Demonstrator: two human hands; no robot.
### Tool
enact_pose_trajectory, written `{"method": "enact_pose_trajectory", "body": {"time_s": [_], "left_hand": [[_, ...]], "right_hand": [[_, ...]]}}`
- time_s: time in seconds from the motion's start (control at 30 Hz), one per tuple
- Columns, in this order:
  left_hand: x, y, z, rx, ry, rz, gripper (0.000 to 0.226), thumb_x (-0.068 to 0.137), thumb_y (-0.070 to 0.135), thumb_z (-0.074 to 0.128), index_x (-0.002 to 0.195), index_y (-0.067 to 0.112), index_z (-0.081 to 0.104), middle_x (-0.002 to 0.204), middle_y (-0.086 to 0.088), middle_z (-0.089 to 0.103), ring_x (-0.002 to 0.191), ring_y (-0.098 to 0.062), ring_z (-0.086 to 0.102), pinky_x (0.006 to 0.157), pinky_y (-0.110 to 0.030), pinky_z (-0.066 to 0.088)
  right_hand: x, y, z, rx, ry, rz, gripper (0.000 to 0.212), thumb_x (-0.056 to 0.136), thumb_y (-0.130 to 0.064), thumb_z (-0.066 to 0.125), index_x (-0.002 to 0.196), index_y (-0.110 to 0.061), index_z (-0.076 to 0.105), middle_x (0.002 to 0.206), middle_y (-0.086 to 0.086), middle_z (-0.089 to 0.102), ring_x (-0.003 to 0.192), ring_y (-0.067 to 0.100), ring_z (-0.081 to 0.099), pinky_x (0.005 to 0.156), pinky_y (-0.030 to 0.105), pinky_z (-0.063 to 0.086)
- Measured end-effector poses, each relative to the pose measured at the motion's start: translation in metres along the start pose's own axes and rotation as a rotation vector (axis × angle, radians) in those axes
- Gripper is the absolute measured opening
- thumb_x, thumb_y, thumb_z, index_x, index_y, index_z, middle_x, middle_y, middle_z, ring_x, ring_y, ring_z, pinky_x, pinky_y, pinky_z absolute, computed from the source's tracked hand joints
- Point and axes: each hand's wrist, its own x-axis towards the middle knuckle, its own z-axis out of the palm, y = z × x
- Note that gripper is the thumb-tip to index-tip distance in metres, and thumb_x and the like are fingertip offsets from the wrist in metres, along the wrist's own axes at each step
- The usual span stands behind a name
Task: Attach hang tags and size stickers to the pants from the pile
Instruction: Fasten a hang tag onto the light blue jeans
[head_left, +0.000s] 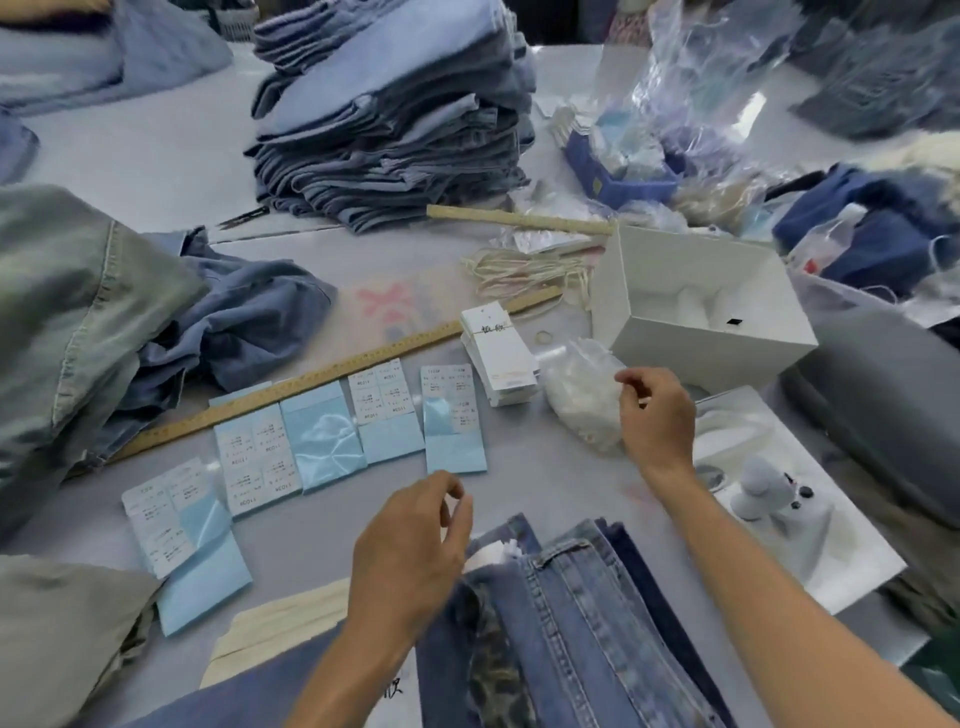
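Note:
A folded pair of blue jeans lies at the near edge, with a white tag showing at its waistband. My left hand hovers over that waistband, fingers loosely curled and holding nothing. My right hand is farther right, its curled fingertips at a clear bag of small white pieces; whether it pinches anything is unclear. Several light-blue size sticker sheets lie in a row beyond my hands. A stack of white hang tags sits behind them.
A wooden ruler runs diagonally behind the sheets. A tall pile of folded pants stands at the back, crumpled pants at left. An open white box, loose strings and a white tray holding a grey tool are at right.

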Motion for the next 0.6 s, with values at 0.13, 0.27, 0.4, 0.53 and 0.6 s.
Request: {"method": "enact_pose_trajectory", "body": {"time_s": [0.13,0.27,0.4,0.53,0.6], "left_hand": [[0.029,0.015,0.028,0.050,-0.028,0.041,0.013,0.100,0.052,0.045,0.100,0.041,0.049,0.080,0.018,0.057,0.077,-0.002,0.055,0.063,-0.026,0.049],[0.045,0.015,0.048,0.050,-0.082,-0.002,0.012,0.100,0.052,0.046,0.095,0.042,0.049,0.080,0.019,0.059,0.073,-0.001,0.055,0.059,-0.019,0.042],[0.060,0.025,0.063,-0.003,-0.098,-0.015,0.012,0.101,0.046,0.051,0.091,0.039,0.053,0.075,0.019,0.060,0.070,-0.002,0.056,0.056,-0.019,0.038],[0.098,0.064,0.082,-0.063,-0.093,0.091,0.011,0.102,0.039,0.053,0.100,0.035,0.063,0.084,0.015,0.067,0.075,-0.010,0.060,0.065,-0.030,0.049],[0.119,0.086,0.095,-0.103,-0.112,0.136,0.016,0.103,0.038,0.053,0.114,0.033,0.064,0.093,0.012,0.069,0.082,-0.014,0.063,0.071,-0.035,0.054]], "right_hand": [[0.061,0.051,-0.011,-0.253,-0.147,-0.018,0.036,0.095,0.004,0.053,0.125,-0.007,0.069,0.124,0.016,0.063,0.117,0.039,0.052,0.099,0.040,0.043],[0.084,0.077,-0.011,-0.372,-0.364,-0.055,0.043,0.095,-0.003,0.060,0.137,-0.013,0.063,0.138,0.009,0.061,0.124,0.037,0.053,0.106,0.045,0.043],[0.088,0.079,-0.003,-0.338,-0.363,-0.110,0.029,0.096,-0.016,0.068,0.124,-0.016,0.073,0.126,0.004,0.068,0.114,0.030,0.059,0.096,0.041,0.048],[0.080,0.077,-0.004,-0.367,-0.306,-0.182,0.017,0.098,-0.021,0.065,0.106,-0.014,0.079,0.103,0.006,0.072,0.099,0.030,0.063,0.084,0.042,0.050],[0.077,0.073,-0.009,-0.385,-0.279,-0.177,0.018,0.098,-0.022,0.062,0.099,-0.013,0.077,0.096,0.005,0.071,0.094,0.029,0.063,0.080,0.041,0.050]]}}
